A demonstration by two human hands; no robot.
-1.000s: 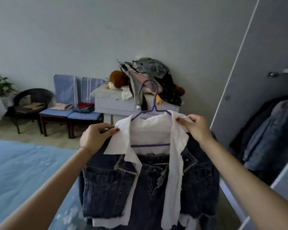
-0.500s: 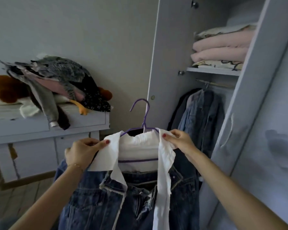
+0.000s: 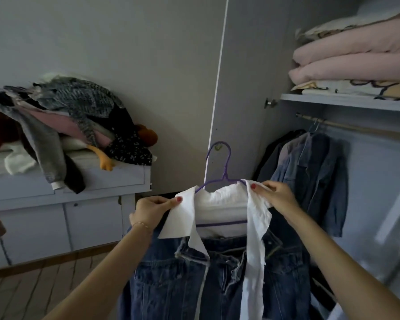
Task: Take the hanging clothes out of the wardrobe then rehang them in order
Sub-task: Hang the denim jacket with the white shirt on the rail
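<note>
Carrying dark denim jacket with white collar (image 3: 217, 269) on purple wire hanger (image 3: 219, 179) toward open wardrobe. Left hand (image 3: 150, 212) pinches collar at 9 o'clock, right hand (image 3: 275, 195) pinches collar at 3 o'clock. Judgement: lift hook level, aim for wooden rail (image 3: 356, 128) at 2 o'clock, beside hung blue denim shirt (image 3: 314, 172), keep collar on hanger.

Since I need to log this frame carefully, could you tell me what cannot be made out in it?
- Head view: the denim jacket hem is cut off by the bottom edge.
- How the left hand and right hand grip the purple hanger shoulders: covered by the white shirt.
- Garments behind the hanging denim jacket: overlapped and dark.
- Plush toy: mostly buried under the clothes pile.
</note>
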